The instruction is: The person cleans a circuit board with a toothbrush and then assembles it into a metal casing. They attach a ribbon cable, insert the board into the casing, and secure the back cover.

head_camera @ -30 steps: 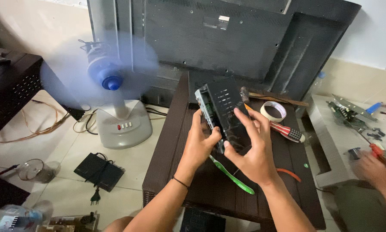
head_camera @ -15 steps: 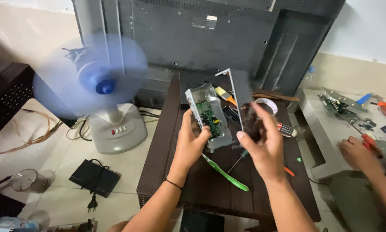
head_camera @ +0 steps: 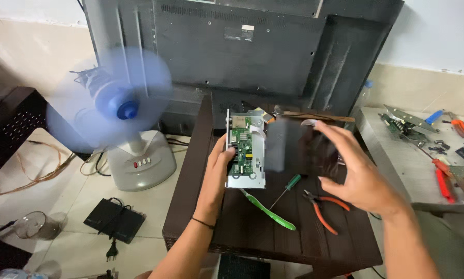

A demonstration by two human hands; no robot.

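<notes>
My left hand (head_camera: 217, 173) grips the left edge of an opened metal chassis (head_camera: 247, 178) that carries a green circuit board (head_camera: 240, 145), held face up over the dark brown table (head_camera: 252, 240). My right hand (head_camera: 358, 178) is to its right with fingers spread around a black cover (head_camera: 294, 147), which is blurred with motion and sits apart from the chassis.
On the table lie a green-handled screwdriver (head_camera: 287, 187), a green strip (head_camera: 269, 211) and orange pliers (head_camera: 322, 206). A large TV back (head_camera: 242, 46) leans behind. A spinning blue fan (head_camera: 119, 109) stands left. A black box (head_camera: 113, 219) lies on the floor. Tools cover a grey side table (head_camera: 407, 165).
The black cover has come off the chassis and my right hand has carried it to the right. My left hand has turned the chassis board-side up. The other person's hand has left the view.
</notes>
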